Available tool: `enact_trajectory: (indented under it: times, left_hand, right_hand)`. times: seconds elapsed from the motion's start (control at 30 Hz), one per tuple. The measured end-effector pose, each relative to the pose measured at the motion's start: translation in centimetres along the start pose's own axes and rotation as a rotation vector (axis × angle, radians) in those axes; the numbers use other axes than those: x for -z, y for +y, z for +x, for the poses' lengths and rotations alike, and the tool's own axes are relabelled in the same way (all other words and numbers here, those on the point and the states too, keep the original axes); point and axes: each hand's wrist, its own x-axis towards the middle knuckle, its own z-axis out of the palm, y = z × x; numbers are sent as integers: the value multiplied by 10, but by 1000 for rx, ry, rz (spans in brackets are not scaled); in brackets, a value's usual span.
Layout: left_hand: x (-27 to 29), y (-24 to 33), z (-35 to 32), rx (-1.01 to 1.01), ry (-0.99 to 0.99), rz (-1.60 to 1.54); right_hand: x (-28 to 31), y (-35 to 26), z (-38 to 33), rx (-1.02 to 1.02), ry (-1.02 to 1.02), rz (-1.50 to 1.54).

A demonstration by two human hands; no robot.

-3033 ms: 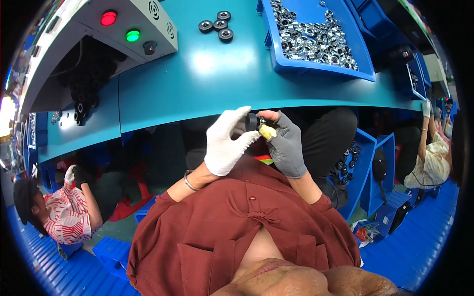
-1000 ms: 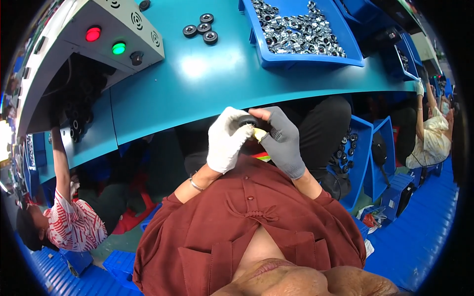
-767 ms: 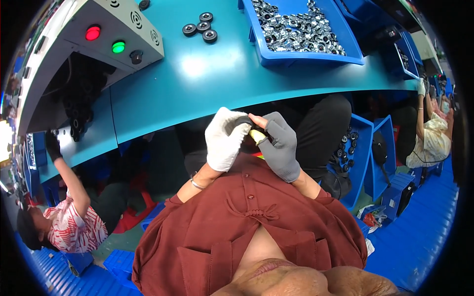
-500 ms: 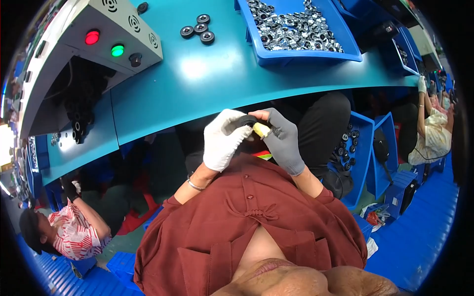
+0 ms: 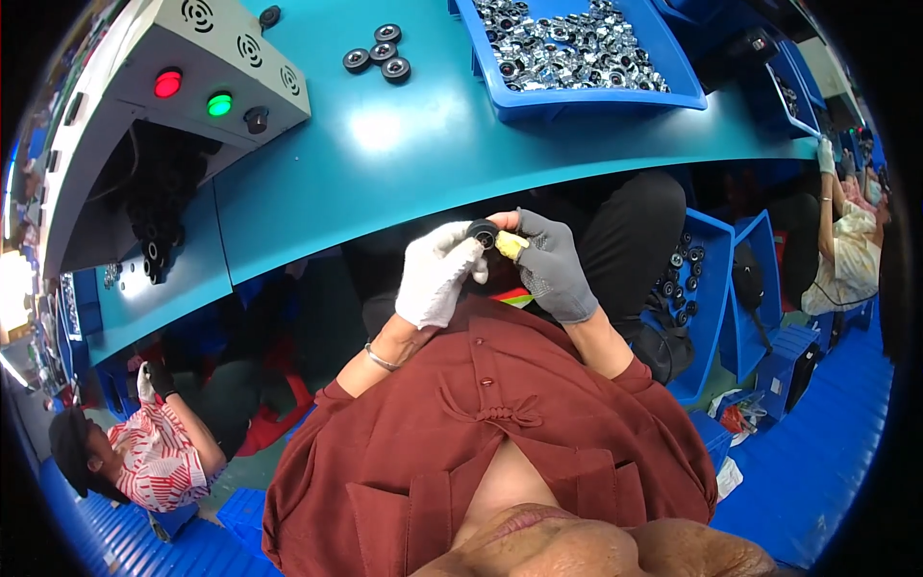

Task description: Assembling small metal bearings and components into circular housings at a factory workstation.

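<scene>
A small black wheel (image 5: 483,233) with a round hub is held up between my two hands, just off the near edge of the bench. My left hand (image 5: 436,276), in a white glove, pinches it from the left and below. On the other side my right hand (image 5: 555,264), in a grey glove with a bare index fingertip, has its fingers closed at the wheel's right edge. A yellow piece (image 5: 511,244) sits at the right thumb tip; whether it is a wrap on the thumb or something held, I cannot tell.
Several black wheels (image 5: 386,50) lie on the teal bench (image 5: 385,163). Behind them stands a blue bin (image 5: 596,104) of shiny metal parts. A grey machine (image 5: 173,58) with red and green lamps is at left. By my right knee, a blue crate (image 5: 707,317) holds wheels. Co-workers sit on both sides.
The wheel has turned in my fingers, so its hub face now shows. Both hands stay nearly in place. The co-worker at left has raised a gloved hand.
</scene>
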Motion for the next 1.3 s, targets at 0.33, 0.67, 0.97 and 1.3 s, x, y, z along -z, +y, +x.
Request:
enact_trajectory:
  times: [0.33,0.67,0.97,1.3]
  left_hand:
    - [-14,-11,-3,-218,163,374]
    - [-12,-14,4,-101,52,235]
    - [-9,-17,10,103,73,-178]
    - [7,-10,12,-7,-23,388]
  right_hand:
    - [-7,4,-6,69,115,-297]
    - [0,6,-5,118,253,-233]
    - [2,13,-6,357,133,-660]
    - [16,-2,-4,160,100,-611]
